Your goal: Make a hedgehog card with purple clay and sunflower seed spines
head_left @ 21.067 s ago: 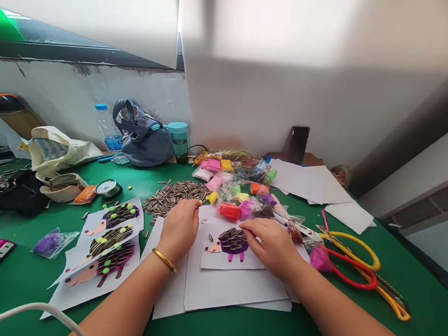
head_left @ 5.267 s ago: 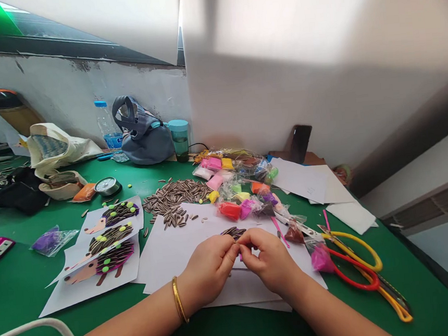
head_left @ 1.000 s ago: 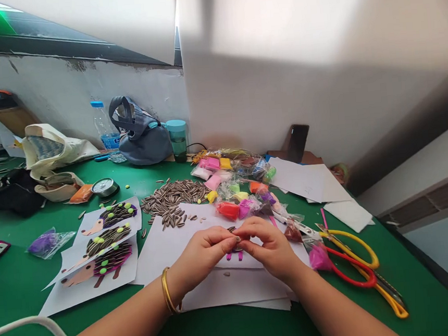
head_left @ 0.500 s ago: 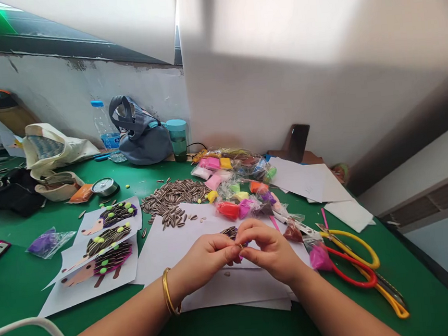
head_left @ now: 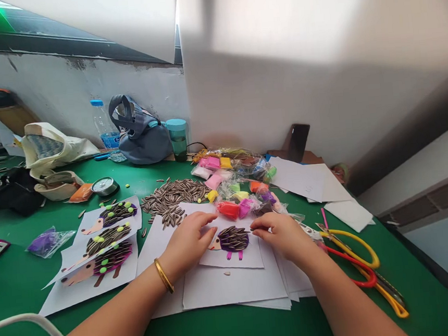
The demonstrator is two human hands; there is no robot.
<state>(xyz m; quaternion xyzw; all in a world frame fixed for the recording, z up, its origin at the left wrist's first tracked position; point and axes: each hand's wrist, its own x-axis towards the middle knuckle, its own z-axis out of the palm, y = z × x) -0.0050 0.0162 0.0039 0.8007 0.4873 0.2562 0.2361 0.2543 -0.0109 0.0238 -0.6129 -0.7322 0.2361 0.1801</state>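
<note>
On a small white sheet lies a hedgehog picture, its purple body covered with striped sunflower seeds and its feet pink. My left hand is open at the picture's left side, thumb and forefinger apart, the thumb by the hedgehog's face. At the right edge of the seeds, the thumb and forefinger of my right hand are pinched together; whatever is between them is too small to make out. A pile of sunflower seeds lies beyond my left hand. One loose seed rests on the paper below the picture.
Finished-looking hedgehog cards with green dots overlap at left. Bags of coloured clay spread behind the picture. Yellow- and red-handled scissors lie at right. A blue bag, a cup and a phone stand along the wall.
My hands, which met over the picture, have parted. The left moved left and its fingers opened; the right moved right to the hedgehog's edge. The picture is now uncovered.
</note>
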